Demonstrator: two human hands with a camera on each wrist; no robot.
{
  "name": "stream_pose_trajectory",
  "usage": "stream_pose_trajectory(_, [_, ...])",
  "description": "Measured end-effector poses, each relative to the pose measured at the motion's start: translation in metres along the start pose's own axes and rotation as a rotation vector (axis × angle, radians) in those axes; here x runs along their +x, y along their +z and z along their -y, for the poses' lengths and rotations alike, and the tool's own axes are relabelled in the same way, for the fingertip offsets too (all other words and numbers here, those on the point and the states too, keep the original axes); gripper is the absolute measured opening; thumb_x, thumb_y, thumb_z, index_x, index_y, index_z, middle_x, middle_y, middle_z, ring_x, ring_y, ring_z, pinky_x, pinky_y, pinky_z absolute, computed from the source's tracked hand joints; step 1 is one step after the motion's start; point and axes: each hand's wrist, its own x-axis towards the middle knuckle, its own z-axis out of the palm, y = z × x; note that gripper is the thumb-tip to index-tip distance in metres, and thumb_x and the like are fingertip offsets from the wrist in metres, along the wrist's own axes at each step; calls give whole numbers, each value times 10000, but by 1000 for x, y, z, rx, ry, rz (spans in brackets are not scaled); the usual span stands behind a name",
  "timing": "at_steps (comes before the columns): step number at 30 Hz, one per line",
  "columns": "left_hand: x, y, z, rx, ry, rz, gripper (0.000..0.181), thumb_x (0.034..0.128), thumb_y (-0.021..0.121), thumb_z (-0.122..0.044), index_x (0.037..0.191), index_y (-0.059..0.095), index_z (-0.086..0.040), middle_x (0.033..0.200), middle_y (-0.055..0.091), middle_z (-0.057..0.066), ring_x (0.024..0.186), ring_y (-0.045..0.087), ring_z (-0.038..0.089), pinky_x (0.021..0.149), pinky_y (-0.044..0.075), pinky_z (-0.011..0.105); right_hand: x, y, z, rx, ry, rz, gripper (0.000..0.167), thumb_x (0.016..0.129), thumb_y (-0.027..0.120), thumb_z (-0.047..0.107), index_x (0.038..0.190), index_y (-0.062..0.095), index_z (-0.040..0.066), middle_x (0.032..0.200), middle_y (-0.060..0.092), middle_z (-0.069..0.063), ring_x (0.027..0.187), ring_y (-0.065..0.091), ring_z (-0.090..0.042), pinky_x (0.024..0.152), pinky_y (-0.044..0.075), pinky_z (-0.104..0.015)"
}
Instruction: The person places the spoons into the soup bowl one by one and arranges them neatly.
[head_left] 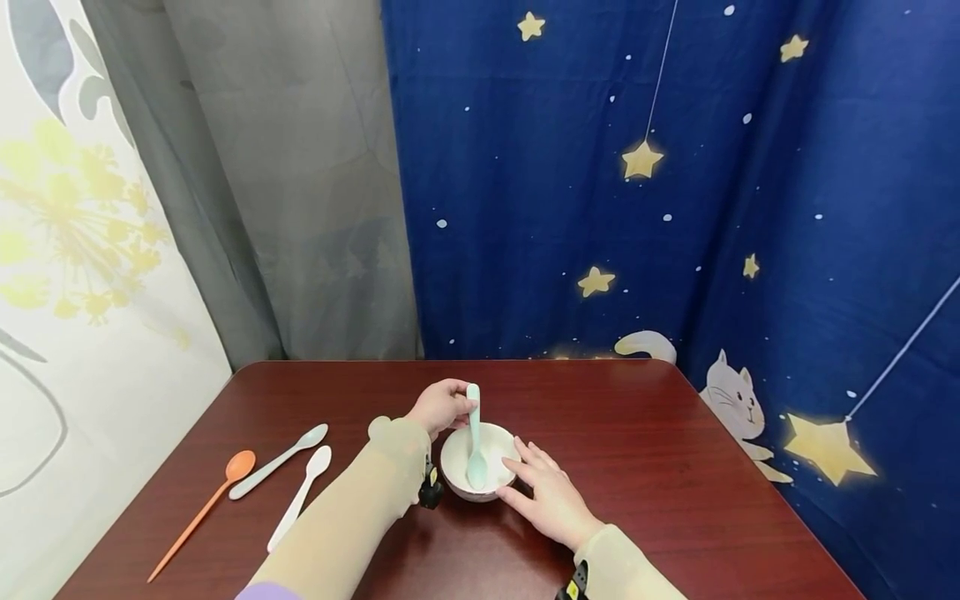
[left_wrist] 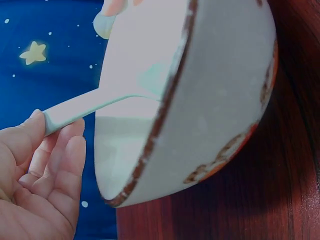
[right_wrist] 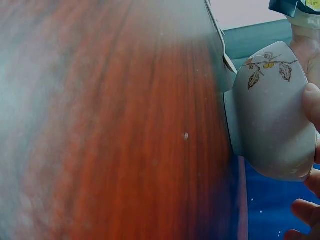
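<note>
Backing reddish table (head_left: pixel 637 475): starry curtain (head_left: pixel 540 192); left hand (head_left: pixel 441 407) pinches spoon (head_left: pixel 476 433), right hand (head_left: pixel 551 497) spread against bowl (head_left: pixel 495 450).

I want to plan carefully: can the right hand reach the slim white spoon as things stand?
Probably not easily: the cream-sleeved left forearm lies between the right hand and the slim white spoon.

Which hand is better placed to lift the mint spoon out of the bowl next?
Probably the left hand: it pinches the mint spoon near one end, while the right hand touches only the bowl.
</note>
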Motion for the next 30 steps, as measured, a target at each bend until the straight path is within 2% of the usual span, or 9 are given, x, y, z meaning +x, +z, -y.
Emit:
stream_pose_trajectory(5, [2, 1, 1, 2, 28, -13, 277, 889, 666, -30, 1159, 612, 2, 911, 675, 97, 766, 660, 192, 775, 557, 382, 1, 0, 1, 2, -1, 4, 570, 927, 548, 536, 1308, 608, 117, 1494, 385, -135, 1378, 323, -363, 1043, 329, -583])
stream_pose_trajectory(10, [3, 2, 3, 50, 47, -31, 277, 880, 679, -38, 1146, 620, 7, 849, 667, 73, 781, 650, 186, 804, 544, 390, 1, 0, 1, 2, 0, 15, 581, 931, 533, 546, 1315, 601, 115, 1498, 379, -136, 1376, 320, -377, 1045, 324, -585])
stream_pose_trajectory(15, [4, 6, 8, 87, 33, -49, 273, 871, 694, -51, 1133, 633, -1, 847, 661, 61, 806, 624, 181, 800, 531, 370, 1, 0, 1, 8, 4, 25, 560, 932, 552, 515, 1316, 599, 110, 1499, 376, -137, 1378, 315, -380, 1054, 315, -581])
stream_pose_trajectory(22, [6, 9, 14, 74, 23, -42, 290, 861, 699, -41, 1135, 621, 14, 841, 645, 73, 778, 615, 178, 741, 536, 337, 1, 0, 0, 0, 4, 27, 553, 931, 557, 512, 1316, 601, 117, 1499, 378, -130, 1377, 319, -376, 1058, 320, -566])
stream_pose_trajectory(30, [9, 9, 17, 84, -29, -43, 302, 868, 705, -78, 1154, 625, -22, 880, 641, 81, 819, 595, 204, 752, 519, 346, 1, -2, 0, -4, 9, 24, 569, 930, 543, 533, 1316, 601, 119, 1502, 376, -118, 1379, 318, -371, 1062, 319, -560])
